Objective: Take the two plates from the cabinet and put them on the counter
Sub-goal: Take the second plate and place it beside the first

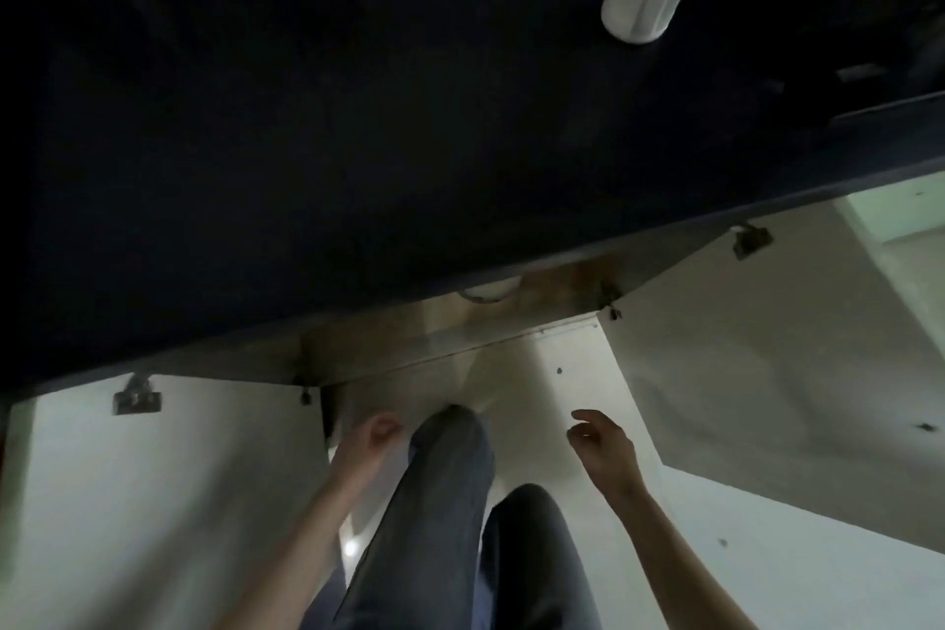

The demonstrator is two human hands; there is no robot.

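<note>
Head view: under the counter [358, 143] front edge, between open left door [163, 501] and right door [767, 373], my right hand [603, 448] hangs released; my left hand [370, 443] curls, grasp I cannot tell.

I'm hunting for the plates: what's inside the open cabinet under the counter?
Only a white curved rim, perhaps a plate, shows inside the cabinet. The counter hides everything deeper.
</note>
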